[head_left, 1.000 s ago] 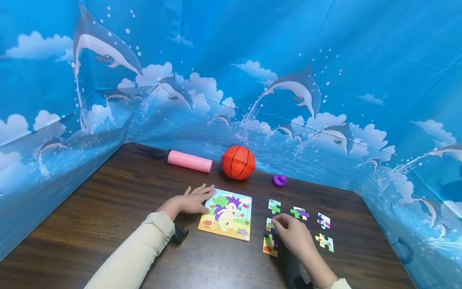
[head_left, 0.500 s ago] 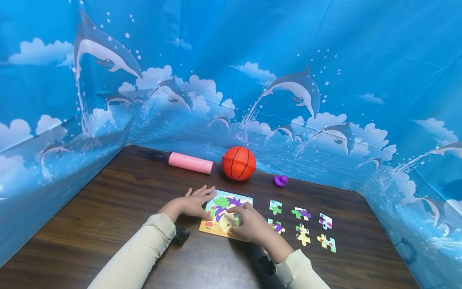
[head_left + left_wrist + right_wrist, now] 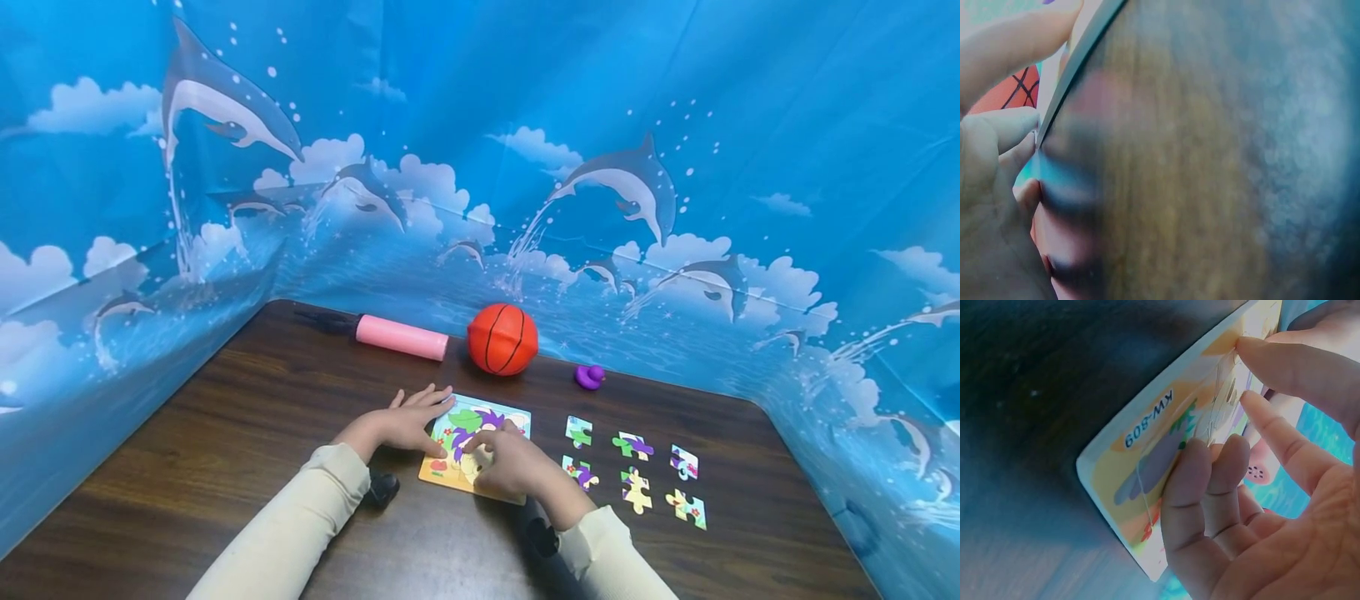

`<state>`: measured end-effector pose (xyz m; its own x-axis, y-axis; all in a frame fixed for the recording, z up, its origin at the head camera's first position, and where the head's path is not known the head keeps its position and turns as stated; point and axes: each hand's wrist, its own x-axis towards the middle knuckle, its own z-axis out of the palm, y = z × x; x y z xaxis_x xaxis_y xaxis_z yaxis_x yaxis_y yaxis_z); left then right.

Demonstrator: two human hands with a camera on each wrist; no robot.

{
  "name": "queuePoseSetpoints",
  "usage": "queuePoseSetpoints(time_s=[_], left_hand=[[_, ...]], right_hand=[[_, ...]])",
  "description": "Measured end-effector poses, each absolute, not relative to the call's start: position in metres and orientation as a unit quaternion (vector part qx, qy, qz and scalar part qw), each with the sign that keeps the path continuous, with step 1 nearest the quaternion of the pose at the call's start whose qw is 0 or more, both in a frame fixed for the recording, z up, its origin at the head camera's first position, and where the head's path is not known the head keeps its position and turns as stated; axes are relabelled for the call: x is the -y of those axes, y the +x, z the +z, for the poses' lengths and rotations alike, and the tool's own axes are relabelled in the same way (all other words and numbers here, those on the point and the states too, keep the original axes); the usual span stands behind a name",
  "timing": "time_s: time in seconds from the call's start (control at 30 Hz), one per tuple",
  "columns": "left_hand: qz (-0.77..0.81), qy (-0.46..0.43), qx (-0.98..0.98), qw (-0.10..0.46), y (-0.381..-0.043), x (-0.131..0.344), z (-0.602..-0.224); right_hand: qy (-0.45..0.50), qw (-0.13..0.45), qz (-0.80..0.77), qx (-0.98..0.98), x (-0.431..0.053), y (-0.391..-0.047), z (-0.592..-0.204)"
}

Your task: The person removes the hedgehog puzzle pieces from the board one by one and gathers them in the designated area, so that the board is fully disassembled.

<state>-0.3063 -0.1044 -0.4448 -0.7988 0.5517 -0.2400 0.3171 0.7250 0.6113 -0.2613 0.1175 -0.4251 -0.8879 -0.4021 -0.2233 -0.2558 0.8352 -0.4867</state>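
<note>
A square hedgehog jigsaw board [image 3: 444, 477] lies flat on the table. My left hand [image 3: 401, 427] rests at its left side with fingers spread; in the left wrist view the thumb [image 3: 1016, 53] lies over the board's rim. Over the board's lower middle, my right hand [image 3: 517, 468] has bent fingers. In the right wrist view its thumb and index finger pinch at a pale puzzle piece [image 3: 1225, 394] in the board, beside the purple-fruit corner. Several loose puzzle pieces, such as a yellow one [image 3: 636, 490] and a purple-and-green one [image 3: 633, 446], lie to the right.
Along the back stand a red basketball-patterned ball [image 3: 502, 339] and a purple toy duck [image 3: 590, 377]. A pink hand pump [image 3: 402, 337] lies to their left. A blue dolphin curtain [image 3: 450, 167] surrounds the table [image 3: 435, 550] at the back and sides.
My right hand has moved left from the loose pieces onto the board, uncovering the yellow piece. My left hand has stayed at the board's left side.
</note>
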Motion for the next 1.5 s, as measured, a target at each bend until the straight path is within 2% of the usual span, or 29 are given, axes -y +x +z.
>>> queuePoseSetpoints(time_s=[0.43,0.83,1.0,1.23,1.5], left_hand=[[0.283,0.237,-0.907,0.204,-0.306,0.103,-0.444],[0.286,0.245,-0.905,0.197,-0.305,0.104,-0.443],[0.282,0.247,-0.907,0.194,-0.307,0.105,-0.447],[0.274,0.241,-0.910,0.195,-0.307,0.103,-0.446],[0.275,0.236,-0.910,0.202,-0.307,0.103,-0.446]], right_hand=[[-0.177,0.155,-0.270,-0.934,-0.118,-0.259,-0.426],[-0.214,0.146,-0.405,-0.877,-0.119,-0.255,-0.426],[-0.187,0.138,-0.439,-0.868,-0.119,-0.253,-0.426],[-0.092,0.121,-0.523,-0.839,-0.124,-0.252,-0.427],[-0.012,0.128,-0.571,-0.811,-0.164,-0.247,-0.424]])
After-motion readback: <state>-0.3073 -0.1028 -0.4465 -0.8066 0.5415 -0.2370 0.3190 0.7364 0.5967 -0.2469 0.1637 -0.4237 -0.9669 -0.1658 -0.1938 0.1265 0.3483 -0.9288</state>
